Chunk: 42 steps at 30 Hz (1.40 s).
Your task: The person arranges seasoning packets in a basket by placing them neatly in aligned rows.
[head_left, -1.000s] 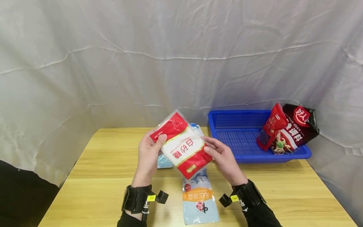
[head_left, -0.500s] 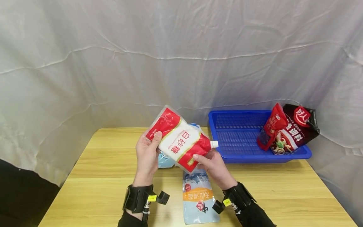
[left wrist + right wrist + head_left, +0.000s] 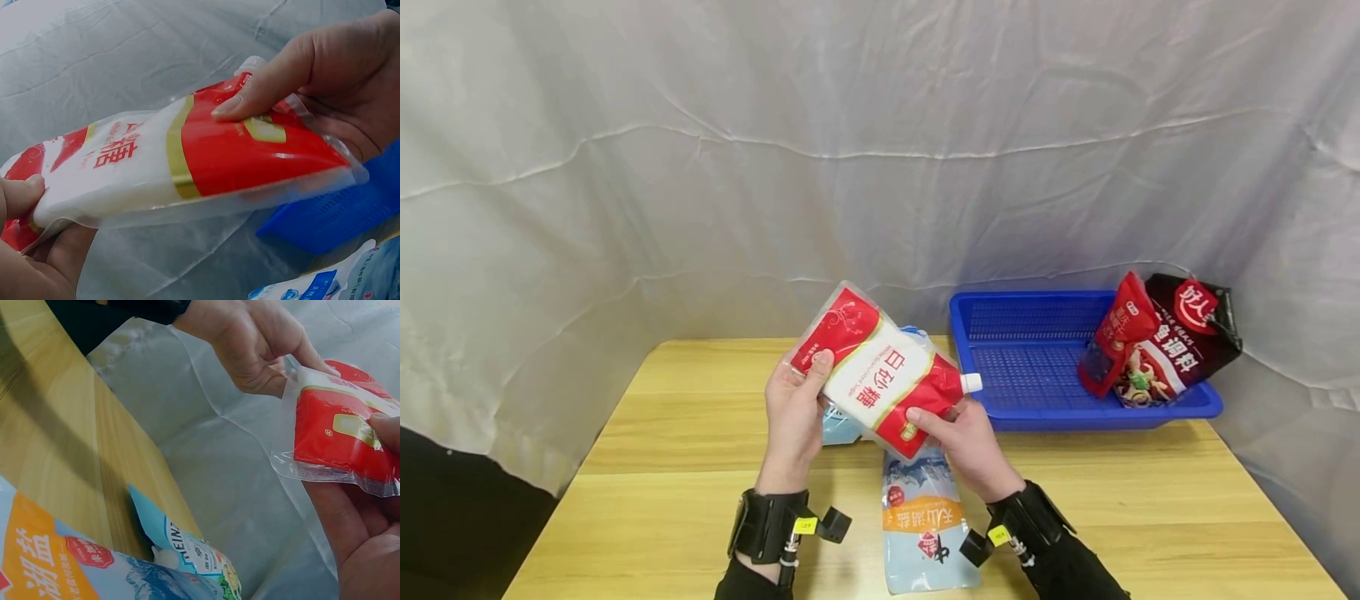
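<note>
Both hands hold a red-and-white pouch of white granulated sugar [image 3: 880, 367] above the table, tilted, its white capped spout pointing right. The left hand [image 3: 793, 425] grips the far-left end, thumb on the printed face and fingers behind. Near the spout, the right hand [image 3: 973, 450] pinches the lower right part, its thumb [image 3: 250, 103] on the red band. Under the pouch lies a light blue and orange salt bag [image 3: 925, 533], its upper part hidden. A light blue Heinz pouch [image 3: 194, 547] rests to its left, mostly covered in the head view.
At the back right of the wooden table [image 3: 662, 517] stands a blue plastic basket [image 3: 1097, 423]. A red pouch [image 3: 1116, 333] and a black seasoning bag [image 3: 1187, 333] lean in its right end. Grey cloth [image 3: 880, 167] hangs behind the table.
The right hand has shifted from the pouch's right end to its lower corner, uncovering the white cap. The pouch has turned slightly. Over the last half second little moved.
</note>
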Available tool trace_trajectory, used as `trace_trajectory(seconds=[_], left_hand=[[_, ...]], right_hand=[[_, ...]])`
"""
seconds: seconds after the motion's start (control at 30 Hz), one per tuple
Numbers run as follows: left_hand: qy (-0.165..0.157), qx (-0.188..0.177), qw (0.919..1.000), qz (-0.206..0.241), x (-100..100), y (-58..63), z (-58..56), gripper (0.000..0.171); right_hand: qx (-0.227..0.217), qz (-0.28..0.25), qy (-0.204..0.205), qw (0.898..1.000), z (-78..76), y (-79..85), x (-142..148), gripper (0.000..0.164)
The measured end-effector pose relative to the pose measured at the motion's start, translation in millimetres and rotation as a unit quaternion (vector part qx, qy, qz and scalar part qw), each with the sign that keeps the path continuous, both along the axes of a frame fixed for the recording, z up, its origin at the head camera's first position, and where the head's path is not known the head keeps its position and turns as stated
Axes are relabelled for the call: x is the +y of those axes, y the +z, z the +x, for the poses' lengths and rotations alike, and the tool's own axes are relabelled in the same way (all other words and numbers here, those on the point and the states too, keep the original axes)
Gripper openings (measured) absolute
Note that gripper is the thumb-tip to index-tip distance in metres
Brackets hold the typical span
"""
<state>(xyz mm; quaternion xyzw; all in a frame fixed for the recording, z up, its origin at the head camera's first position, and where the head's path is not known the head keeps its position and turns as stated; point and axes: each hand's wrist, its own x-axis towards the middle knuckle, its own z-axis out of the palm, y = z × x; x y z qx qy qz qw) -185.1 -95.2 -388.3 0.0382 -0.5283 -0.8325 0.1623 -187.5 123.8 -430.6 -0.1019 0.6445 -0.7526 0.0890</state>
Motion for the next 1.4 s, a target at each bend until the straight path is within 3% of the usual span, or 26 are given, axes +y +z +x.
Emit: trace_trajectory(seconds=[0.17, 0.43, 0.6, 0.9, 1.17, 1.4], left_hand=[[-0.009, -0.002, 0.9999, -0.005, -3, 0.3, 0.8, 0.044], [-0.06, -0.002, 0.9976, -0.034, -14, 2.3, 2.2, 0.041], [-0.095, -0.001, 0.9931, -0.07, -24, 3.7, 3.2, 0.046], [-0.159, 0.013, 0.9731, -0.166, -40, 2.4, 4.6, 0.052], [-0.211, -0.001, 0.9553, -0.207, -41, 0.2, 3.3, 0.051], [-0.249, -0.024, 0.9426, -0.221, -39, -3.8, 1.7, 0.056]], right_hand=[[0.024, 0.009, 0.01, 1.0, -0.9, 1.9, 5, 0.044], [0.066, 0.03, 0.027, 0.997, -3.3, 11.6, 22, 0.034], [0.073, 0.071, 0.031, 0.994, -6.4, 20.4, 35, 0.036], [0.092, 0.165, 0.051, 0.981, -9.8, 34.0, 56, 0.035], [0.075, 0.188, 0.068, 0.977, -9.8, 40.3, 64, 0.036], [0.079, 0.224, 0.098, 0.966, -13.6, 36.0, 67, 0.033]])
